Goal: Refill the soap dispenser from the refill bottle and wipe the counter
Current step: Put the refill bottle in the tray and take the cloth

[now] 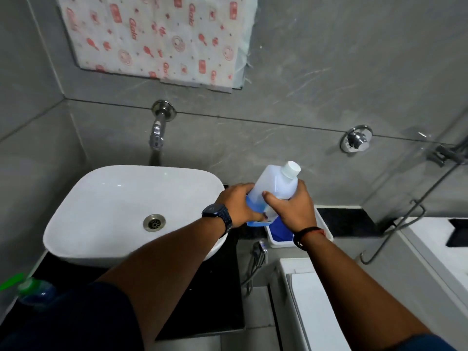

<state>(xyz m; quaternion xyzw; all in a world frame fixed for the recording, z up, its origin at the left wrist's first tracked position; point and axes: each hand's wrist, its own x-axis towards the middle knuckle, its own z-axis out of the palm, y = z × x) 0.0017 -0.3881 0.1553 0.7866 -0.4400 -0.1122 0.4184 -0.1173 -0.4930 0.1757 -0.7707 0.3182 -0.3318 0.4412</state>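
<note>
Clutter around the work is light: a white basin (131, 211) with a metal drain (154, 222) sits on the dark table (215, 287), a wall spout (157, 133) hangs above it, and a round wall valve (355, 138) is mounted well to the right. A white tray (325, 228) with something blue inside lies just right of the basin, directly under the hands, and a green-capped bottle (33, 291) stands at the near left corner. The refill bottle (274, 188) is held in the air between basin and tray, tilted, its long axis running from lower left to upper right, with its white cap (292, 168) on and pointing up toward the wall. Blue liquid pools at its lower end. The left hand (236, 205), watch (217, 216) on the wrist, grips the base; the right hand (293, 209) wraps the body, fingers (269, 198) clenched on it.
</note>
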